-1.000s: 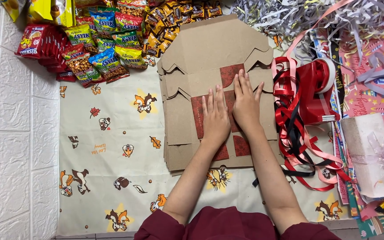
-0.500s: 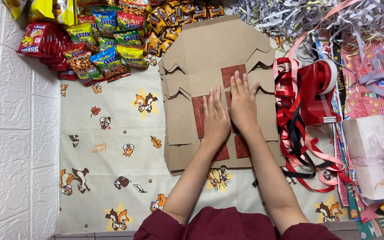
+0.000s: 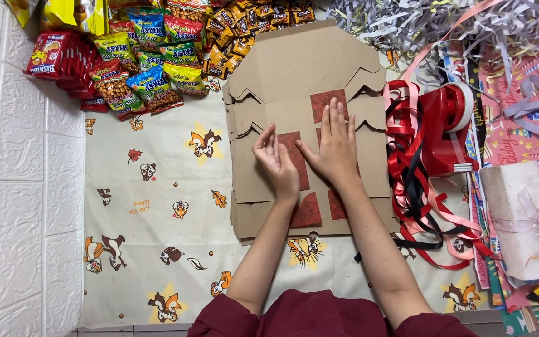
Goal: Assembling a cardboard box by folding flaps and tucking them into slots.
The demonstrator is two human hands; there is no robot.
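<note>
Left hand [image 3: 277, 163] had lifted off the stack of flat brown die-cut cardboard box blanks [image 3: 307, 118] on the cartoon-print cloth [image 3: 157, 187], fingers now curled, holding nothing; right hand [image 3: 334, 148] stayed pressed flat, open, steadying the stack.

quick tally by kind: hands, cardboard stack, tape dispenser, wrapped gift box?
Hands: 2, left hand with fingers lifted and curled over the stack, right hand flat on it
Stack of flat brown cardboard cutouts: 1 stack, sheets too close to count
Red tape dispenser: 1
White gift box with ribbon: 1
Total: 5
</note>
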